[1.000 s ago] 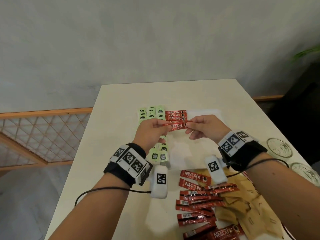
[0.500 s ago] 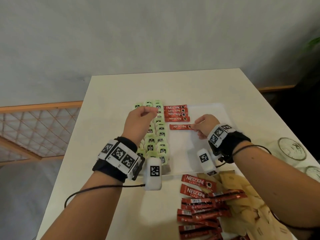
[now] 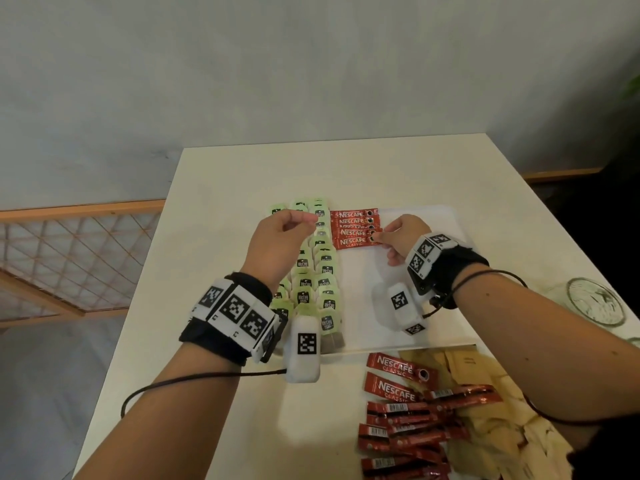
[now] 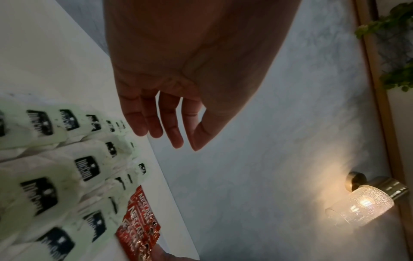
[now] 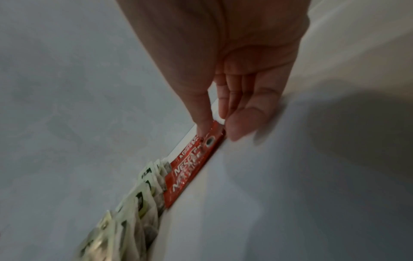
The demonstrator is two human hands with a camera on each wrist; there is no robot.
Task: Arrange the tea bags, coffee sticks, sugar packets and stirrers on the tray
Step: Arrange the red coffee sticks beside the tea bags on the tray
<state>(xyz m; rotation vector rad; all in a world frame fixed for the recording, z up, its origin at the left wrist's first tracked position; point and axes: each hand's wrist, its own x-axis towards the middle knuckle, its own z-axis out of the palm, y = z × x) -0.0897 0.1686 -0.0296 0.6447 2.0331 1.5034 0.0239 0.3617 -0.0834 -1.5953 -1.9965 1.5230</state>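
Note:
A white tray (image 3: pixel 433 306) lies mid-table. Green tea bags (image 3: pixel 322 271) (image 4: pixel 87 167) fill its left part in rows. Beside them at the far end, several red coffee sticks (image 3: pixel 353 223) lie side by side. My right hand (image 3: pixel 379 237) (image 5: pixel 220 128) pinches the right end of the nearest coffee stick (image 3: pixel 353 242) (image 5: pixel 192 166), which lies flat against the others. My left hand (image 3: pixel 304 220) (image 4: pixel 176 139) hovers above the tea bags with fingers hanging loosely and holds nothing. No stirrers are in sight.
Loose coffee sticks (image 3: pixel 408 410) and brown sugar packets (image 3: pixel 502 427) lie piled on the table in front of the tray. A glass (image 3: pixel 595 301) stands at the right edge. The right half of the tray is bare. A wooden lattice rail (image 3: pixel 69 258) runs left of the table.
Both hands held one coffee stick in the air; the left let go and stayed over the tea bags. The right laid the stick on the tray and slid it against the row.

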